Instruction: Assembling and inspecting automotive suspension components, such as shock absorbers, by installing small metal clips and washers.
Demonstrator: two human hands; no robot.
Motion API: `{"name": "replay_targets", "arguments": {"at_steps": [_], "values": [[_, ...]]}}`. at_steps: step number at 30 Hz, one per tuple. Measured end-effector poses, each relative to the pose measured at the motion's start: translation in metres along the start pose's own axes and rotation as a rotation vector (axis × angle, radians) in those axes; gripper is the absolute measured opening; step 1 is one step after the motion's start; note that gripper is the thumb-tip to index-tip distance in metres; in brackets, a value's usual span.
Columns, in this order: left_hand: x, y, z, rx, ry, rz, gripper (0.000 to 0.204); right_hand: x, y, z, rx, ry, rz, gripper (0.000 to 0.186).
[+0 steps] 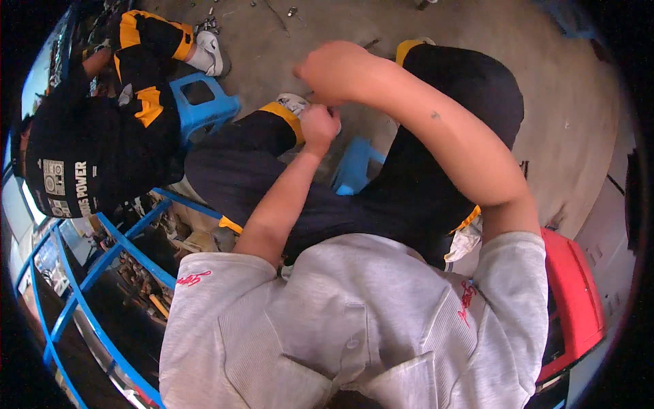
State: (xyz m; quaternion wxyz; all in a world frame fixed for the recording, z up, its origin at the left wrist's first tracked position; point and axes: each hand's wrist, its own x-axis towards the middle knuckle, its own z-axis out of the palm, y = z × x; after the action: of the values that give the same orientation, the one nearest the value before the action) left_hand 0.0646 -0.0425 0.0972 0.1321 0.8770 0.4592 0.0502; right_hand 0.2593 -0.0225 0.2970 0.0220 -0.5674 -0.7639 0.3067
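from 11 round to 3 o'clock, bare grey-brown floor (565, 123). at 6 o'clock, wearer's light grey shirt (381, 300), short sleeves, red stitching. dark trousers (235, 167) with yellow trim, knees spread to 10 and 1 o'clock. at 9 to 10 o'clock, co-worker (116, 150), black printed top, dark trousers with yellow patches. at 8 o'clock, blue metal frame (136, 250), jumble of parts behind its bars. at 4 o'clock, red object (579, 293), kind unclear. at 10 o'clock, blue stool (228, 105) beside co-worker's legs. near centre, toward 1 o'clock, second blue stool (351, 170), partly visible between wearer's legs.

right hand (328, 65) at 12 o'clock, forearm coming in from 4; fingers look curled, blurred, can't tell if clamped on anything. left hand (320, 126) just below it, also 12 o'clock, fingers bent; grip can't be told. hands close together, contact unclear. wearer's white shoe (291, 102) shows at 11 o'clock, just beside left hand in view. small metal parts (208, 24) on floor, 11 o'clock. dark spot (334, 110) at left fingertips, too small to identify.
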Motion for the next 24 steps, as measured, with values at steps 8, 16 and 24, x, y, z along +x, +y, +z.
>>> {"name": "replay_targets", "arguments": {"at_steps": [8, 16, 24], "values": [[0.022, 0.001, -0.011, -0.086, 0.032, -0.067, 0.019, -0.013, 0.003, 0.009, -0.027, 0.019, 0.023, 0.034], [0.124, -0.097, -0.023, -0.145, -0.052, -0.399, 0.029, -0.016, -0.006, 0.008, -0.009, 0.010, 0.039, 0.030], [0.130, -0.132, -0.004, -0.024, -0.131, -0.104, 0.036, -0.018, -0.005, -0.012, 0.084, 0.112, 0.037, 0.023]]}}
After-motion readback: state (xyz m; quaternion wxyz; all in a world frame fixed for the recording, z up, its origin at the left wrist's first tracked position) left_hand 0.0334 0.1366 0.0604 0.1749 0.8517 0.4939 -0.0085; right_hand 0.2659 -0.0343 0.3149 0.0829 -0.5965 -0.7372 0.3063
